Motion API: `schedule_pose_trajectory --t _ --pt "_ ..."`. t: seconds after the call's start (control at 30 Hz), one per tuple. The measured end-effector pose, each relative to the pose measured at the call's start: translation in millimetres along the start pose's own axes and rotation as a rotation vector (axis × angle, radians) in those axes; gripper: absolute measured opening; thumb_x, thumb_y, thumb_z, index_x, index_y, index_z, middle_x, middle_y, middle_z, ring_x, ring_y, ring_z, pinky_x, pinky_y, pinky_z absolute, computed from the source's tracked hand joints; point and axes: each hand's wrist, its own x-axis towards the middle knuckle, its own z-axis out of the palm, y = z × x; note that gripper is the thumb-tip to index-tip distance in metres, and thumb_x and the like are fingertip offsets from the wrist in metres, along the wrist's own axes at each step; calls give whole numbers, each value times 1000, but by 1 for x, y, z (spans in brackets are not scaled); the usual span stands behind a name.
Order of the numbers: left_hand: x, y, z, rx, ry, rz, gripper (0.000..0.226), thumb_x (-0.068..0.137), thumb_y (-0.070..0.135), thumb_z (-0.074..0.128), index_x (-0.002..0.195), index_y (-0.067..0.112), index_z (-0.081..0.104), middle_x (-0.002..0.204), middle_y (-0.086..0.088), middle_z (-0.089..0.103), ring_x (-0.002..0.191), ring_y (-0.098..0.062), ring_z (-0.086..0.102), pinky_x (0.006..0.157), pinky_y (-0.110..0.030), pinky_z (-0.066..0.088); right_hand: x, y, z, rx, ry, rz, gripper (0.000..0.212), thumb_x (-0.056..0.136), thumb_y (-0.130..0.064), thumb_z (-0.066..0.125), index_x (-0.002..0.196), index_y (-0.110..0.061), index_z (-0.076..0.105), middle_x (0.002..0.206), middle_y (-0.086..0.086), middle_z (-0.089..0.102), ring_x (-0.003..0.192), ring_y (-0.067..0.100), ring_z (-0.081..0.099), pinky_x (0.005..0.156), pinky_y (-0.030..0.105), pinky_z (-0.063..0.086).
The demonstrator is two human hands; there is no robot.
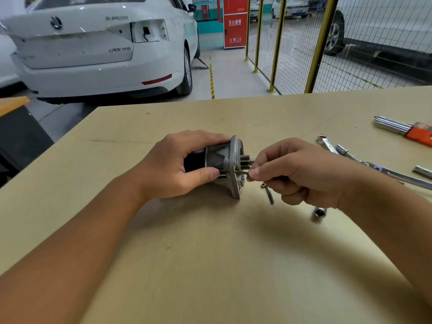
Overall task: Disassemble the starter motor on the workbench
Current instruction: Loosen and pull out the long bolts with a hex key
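Left hand (184, 164) gripping black-and-silver cylindrical starter motor (222, 163); right hand (297, 170), at 3 o'clock, pinching thin metal bolt (243, 172).

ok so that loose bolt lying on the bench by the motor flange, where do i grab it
Probably pinch the loose bolt mid-shank from above, fingers either side. It lies flat on the workbench, head end away from you, just below the right hand, so nothing covers its middle.

Beyond the tan workbench (210, 265), a white car (98, 47), yellow-posted mesh fence (292, 43), red cabinet (235, 22), grey floor (229, 73).
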Motion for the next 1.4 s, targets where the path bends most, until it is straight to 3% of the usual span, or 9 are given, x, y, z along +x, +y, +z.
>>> schedule_pose_trajectory --t 0.37,0.47,0.57,0.73,0.83,1.0,1.13,1.3,1.4 --pt "-7 -1 2 52 29 -69 54 91 30 73 143 23 62 139 12 64 131 -14 60 109 -49 48 1 3 6 -150 123 -98 13 86 -7 75 73 -6 71 57 11 44 47 18 26 45 21 21" --pt "-8 -1 2 88 39 -78 54 92 38 70 144 25 61 138 12 64 130 -14 60 107 -50 49 1 2 9 -331 207 -238 12 83 -12 78 72 -15 76 53 4 55 47 15 44 42 20 30" --pt "-7 -1 3 87 43 -70 54 92 40 70 143 23 62 138 11 65 129 -16 61 106 -50 49 2 2 9 -520 253 -363 14 83 -18 79 72 -26 76 53 -1 59 51 11 50 53 26 39" --pt "-7 -3 2 75 46 -69 63 86 48 75 142 21 63 136 9 66 128 -17 62 106 -50 50 1 3 5 -444 173 -379 13 86 -14 78 74 -20 77 58 13 60 52 12 51 50 23 39" --pt "-6 -4 4 83 55 -71 68 83 54 76 142 23 63 135 10 66 127 -15 62 105 -50 50 0 3 4 -375 144 -357 13 86 -8 76 75 -13 78 57 9 60 48 9 51 42 13 36" --pt "-6 -4 4 75 61 -78 66 85 54 75 142 22 63 136 10 66 128 -14 62 105 -49 51 -3 -5 0 -295 116 -338 10 87 -5 74 78 -7 77 54 7 57 46 10 48 41 19 34" --pt "-7 -3 3 71 53 -70 66 85 51 75 142 21 63 136 8 66 128 -14 62 105 -49 51 -4 -6 3 -348 140 -337 11 89 -4 74 78 -5 76 49 -1 55 39 2 46 40 10 36" --pt "-7 1 2 116 18 -62 84 72 58 83 146 25 59 138 10 64 129 -14 61 105 -49 50 -3 -4 7 -541 180 -331 13 86 -15 76 74 -20 77 61 12 67 55 17 58 56 31 47" --pt "-7 4 1 182 -11 -56 94 66 58 88 149 27 55 141 12 61 129 -14 59 105 -48 50 -1 -1 8 -476 182 -326 13 86 -13 76 74 -18 77 62 14 67 55 15 58 55 29 45"
